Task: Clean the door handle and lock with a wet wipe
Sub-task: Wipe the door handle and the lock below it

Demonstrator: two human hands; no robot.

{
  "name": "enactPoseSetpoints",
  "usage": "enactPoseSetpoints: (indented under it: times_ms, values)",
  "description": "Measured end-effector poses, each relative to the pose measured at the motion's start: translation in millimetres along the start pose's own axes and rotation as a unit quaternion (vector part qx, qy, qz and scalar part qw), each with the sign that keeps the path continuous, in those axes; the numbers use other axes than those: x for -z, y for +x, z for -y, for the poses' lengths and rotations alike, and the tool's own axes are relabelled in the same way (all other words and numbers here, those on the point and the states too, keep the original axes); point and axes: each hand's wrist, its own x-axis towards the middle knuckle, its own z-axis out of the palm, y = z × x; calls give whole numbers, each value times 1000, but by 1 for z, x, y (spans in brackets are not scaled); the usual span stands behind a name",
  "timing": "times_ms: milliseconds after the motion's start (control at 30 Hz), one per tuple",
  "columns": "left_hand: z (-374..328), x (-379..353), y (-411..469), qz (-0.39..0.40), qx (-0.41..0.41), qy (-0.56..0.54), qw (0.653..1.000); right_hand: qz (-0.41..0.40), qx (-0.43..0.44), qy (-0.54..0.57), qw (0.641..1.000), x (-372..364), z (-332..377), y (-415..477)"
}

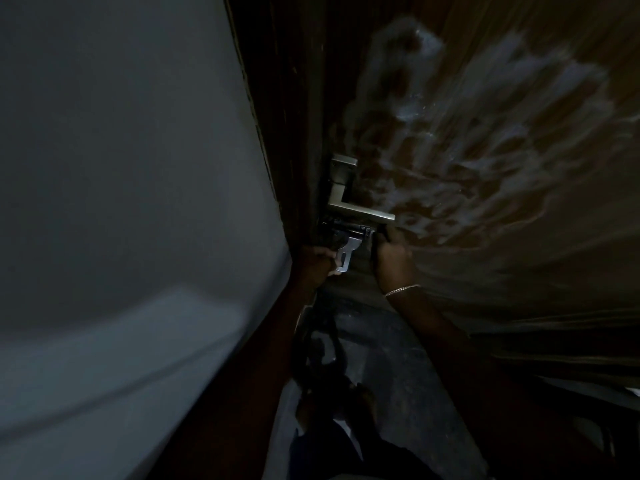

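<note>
Fingers (382, 235) of right hand (393, 261) touch lock (349, 233) below handle (360, 211).

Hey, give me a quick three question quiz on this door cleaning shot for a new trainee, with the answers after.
1. True or false: the lever handle is above the latch plate.
2. Which hand wears a bracelet? A left, B right.
3. What surface lies left of the door?

Key: 1 true. 2 B, the right hand, reaching up just under the handle's free end. 3 A pale wall. The left hand is at the latch plate; no wipe is clearly visible in this dim view.
</note>
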Motion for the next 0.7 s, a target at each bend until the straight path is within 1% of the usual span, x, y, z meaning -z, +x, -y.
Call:
enactPoseSetpoints:
  times_ms: [67,133,267,333,400,467,500,533,600,667,700]
  values:
    - [0,0,-2,-7,-11,8,1000,-25,-21,0,999,7,-16,-4]
    - [0,0,-1,-20,-28,15,999,-37,-21,1,999,8,-20,-5]
    - [-2,-2,0,10,10,7,1000,-16,15,10,1000,0,6,6]
    - [0,-1,-1,-14,-9,4,1000,-13,11,9,1000,2,9,3]
    - [3,0,-2,-25,-26,0,999,-13,-20,-4,1000,6,-4,-6]
    - [2,1,-5,-17,-24,-17,999,1,-77,-12,997,12,-17,-10]
    - [2,1,-7,-14,-23,-29,999,-2,-88,-11,996,15,-18,-8]
    - [3,1,-7,-16,-20,-37,999,-10,-81,0,997,17,-15,-5]
    - [4,1,-8,-20,-20,-51,998,-2,-15,20,1000,18,3,1]
    - [7,2,-7,-12,-19,-50,998,20,54,15,998,15,24,14]
    - [8,2,-8,-8,-16,-47,999,45,74,8,996,12,35,22]
